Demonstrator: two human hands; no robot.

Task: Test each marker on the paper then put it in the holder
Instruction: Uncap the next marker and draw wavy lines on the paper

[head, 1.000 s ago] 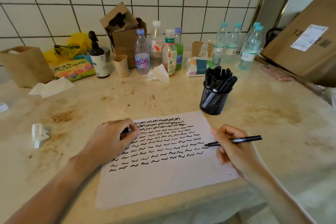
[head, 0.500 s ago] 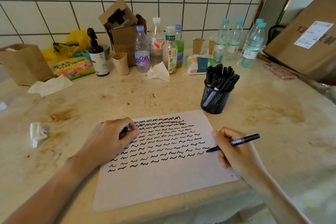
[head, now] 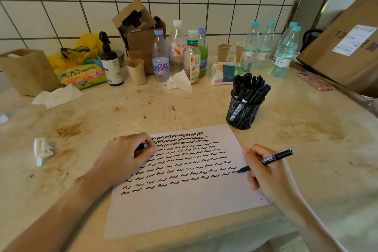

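- Right hand pinches the marker in a writing grip, fingers curled round the lower barrel, tail end angled up and away to the right. I read that tilt as what brings the tip flat enough to lay ink.
- Tip touches the paper at the right end of one of the lower rows of squiggles, close to the sheet's right edge. My read: test stroke in progress, not yet ready for the holder.
- Left hand rests on the sheet's upper left, fingers curled round something small and black, probably the cap. Can't confirm. Its weight likely pins the paper against the drag of the pen.
- Holder, black mesh cup, stands just beyond the sheet's far right corner, so I'd expect a short reach for the right hand. It's packed with black markers, caps up.
- Marker itself: slim, black, white print on the barrel, uncapped, dark fine tip.
- Paper: white, many rows of short black wavy marks, lower third blank. It sits skewed on the stained tabletop, near edge at the table's front.
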